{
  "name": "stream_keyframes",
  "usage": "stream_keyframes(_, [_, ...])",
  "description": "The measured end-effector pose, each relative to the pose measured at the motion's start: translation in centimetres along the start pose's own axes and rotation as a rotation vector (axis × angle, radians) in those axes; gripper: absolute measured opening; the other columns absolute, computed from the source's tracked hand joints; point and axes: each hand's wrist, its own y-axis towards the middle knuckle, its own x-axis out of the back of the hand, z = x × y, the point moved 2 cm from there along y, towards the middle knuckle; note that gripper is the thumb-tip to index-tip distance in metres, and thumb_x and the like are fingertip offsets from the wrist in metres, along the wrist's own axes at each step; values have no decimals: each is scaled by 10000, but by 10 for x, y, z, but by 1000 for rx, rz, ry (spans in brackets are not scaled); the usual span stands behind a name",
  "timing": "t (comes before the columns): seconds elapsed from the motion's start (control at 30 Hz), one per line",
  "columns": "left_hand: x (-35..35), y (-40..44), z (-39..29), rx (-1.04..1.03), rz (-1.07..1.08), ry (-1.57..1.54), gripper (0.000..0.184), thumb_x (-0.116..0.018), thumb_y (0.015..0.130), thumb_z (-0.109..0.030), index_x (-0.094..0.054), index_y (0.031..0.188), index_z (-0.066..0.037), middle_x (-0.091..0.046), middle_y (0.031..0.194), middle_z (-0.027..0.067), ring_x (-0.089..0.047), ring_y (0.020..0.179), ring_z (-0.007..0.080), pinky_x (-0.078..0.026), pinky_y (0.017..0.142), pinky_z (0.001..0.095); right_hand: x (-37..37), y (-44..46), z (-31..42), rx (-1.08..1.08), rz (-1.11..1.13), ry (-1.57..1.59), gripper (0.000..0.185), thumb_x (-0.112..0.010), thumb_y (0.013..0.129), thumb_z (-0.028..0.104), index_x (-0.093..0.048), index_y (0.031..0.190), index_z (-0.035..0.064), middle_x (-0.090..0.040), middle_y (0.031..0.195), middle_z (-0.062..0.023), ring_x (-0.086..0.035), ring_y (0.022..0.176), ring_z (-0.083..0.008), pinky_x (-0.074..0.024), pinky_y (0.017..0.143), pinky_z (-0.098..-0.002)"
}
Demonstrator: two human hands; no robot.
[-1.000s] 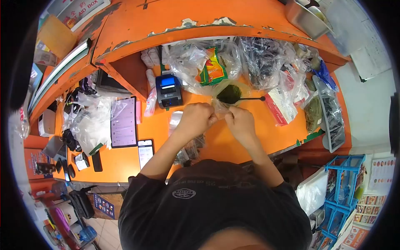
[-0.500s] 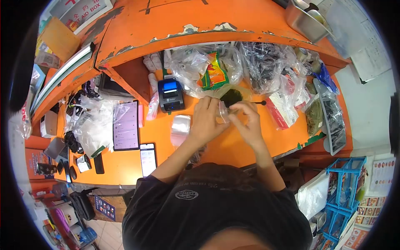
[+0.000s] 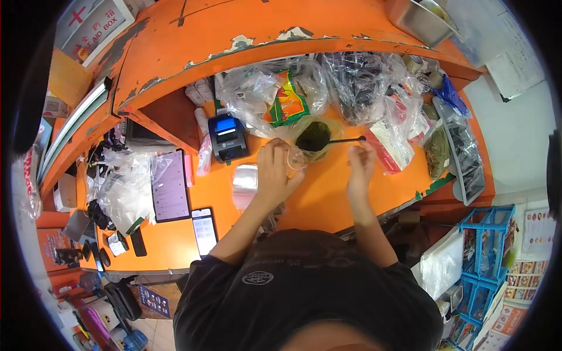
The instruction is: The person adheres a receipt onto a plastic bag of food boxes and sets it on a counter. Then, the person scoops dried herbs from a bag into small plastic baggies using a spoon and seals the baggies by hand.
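Observation:
My left hand [image 3: 273, 173] is closed on a small clear plastic bag [image 3: 297, 158], whose mouth stands rounded and open. Just beyond it is a larger translucent bag [image 3: 329, 153], its top open, with dark green contents [image 3: 312, 136] that I cannot name exactly. A thin black handle [image 3: 345, 140] sticks out of this bag to the right; the end inside is hidden. Right below the handle's tip is my right hand [image 3: 360, 169], its fingers loosely bent and apart, with nothing visible in them.
Left of the hands lie a stack of small clear bags [image 3: 244, 179], a label printer [image 3: 228, 139], a phone [image 3: 204, 230] and a tablet [image 3: 171, 187]. Plastic-wrapped goods [image 3: 360, 88] fill the space under the orange shelf [image 3: 252, 26]. A grey tray [image 3: 462, 158] leans at the right.
My right hand has left the small bag and moved right, toward the black handle. My left hand keeps the small bag, now with its mouth open. The view has shifted slightly.

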Motion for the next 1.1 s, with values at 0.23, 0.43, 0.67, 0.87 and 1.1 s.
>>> stream_keyframes(0.23, [8,2,1,127,14,-268,504,-729,738,-167,-459,1128,4,-475,1129,185,-502,1005,321,-426,843,404,20,78,-48,-60,-49,18,342,-741,831,157,-491,1054,88,-487,903,20,-427,737,-70,-374,642,-253])
stream_keyframes(0.43, [11,-7,24,189,-37,-248,499,-715,758,-145,-450,1153,5,-478,1114,172,-516,987,286,-428,866,381,30,77,-49,70,-330,-44,321,-734,832,135,-474,1014,92,-485,865,4,-415,700,-66,-367,632,-238])
stream_keyframes(0.67, [4,6,3,-34,132,-190,415,-716,757,-177,-509,1068,3,-514,1154,212,-513,1094,368,-426,920,427,25,81,-40,-29,-80,-62,367,-738,829,140,-460,1061,78,-481,841,1,-398,696,-51,-321,581,-221])
stream_keyframes(0.87, [-9,15,-14,-50,366,-146,405,-690,780,-229,-530,1088,-20,-492,1266,203,-494,1165,388,-417,963,445,33,69,-41,161,-362,-137,349,-700,870,206,-472,1100,75,-490,679,57,-384,564,-45,-307,525,-198])
stream_keyframes(1.1, [-12,3,-15,-38,447,-165,421,-676,792,-252,-522,1105,-15,-477,1281,185,-495,1167,365,-409,978,432,15,59,-43,-103,104,-73,156,-612,922,175,-661,915,27,-562,737,33,-495,649,-110,-421,656,-254])
